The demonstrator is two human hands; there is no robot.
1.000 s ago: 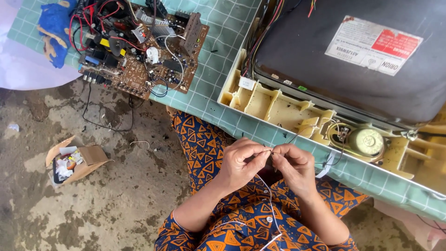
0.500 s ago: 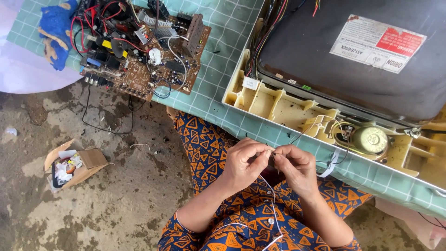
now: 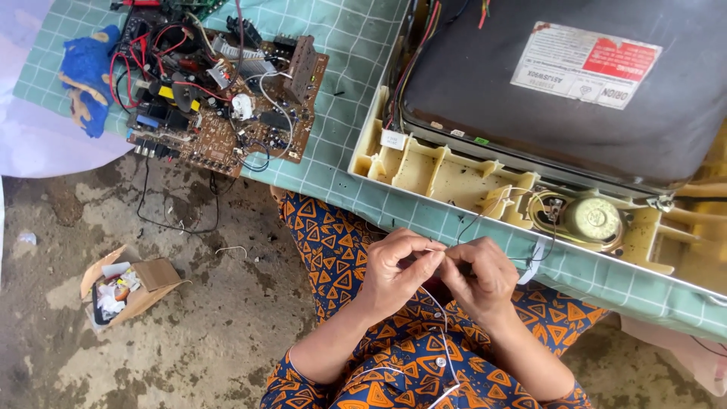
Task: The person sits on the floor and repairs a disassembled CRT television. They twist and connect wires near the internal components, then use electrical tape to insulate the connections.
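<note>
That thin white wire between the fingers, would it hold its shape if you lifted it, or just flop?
Probably flop: the thin white wire sags in a loose curve below the left hand and right hand. It looks very light, since fingertips alone pinch it. It might slip easily, being so fine.

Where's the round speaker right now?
In the head view, the round speaker sits right of centre in the beige plastic frame, below the dark tube housing and up-right of the right hand.
</note>
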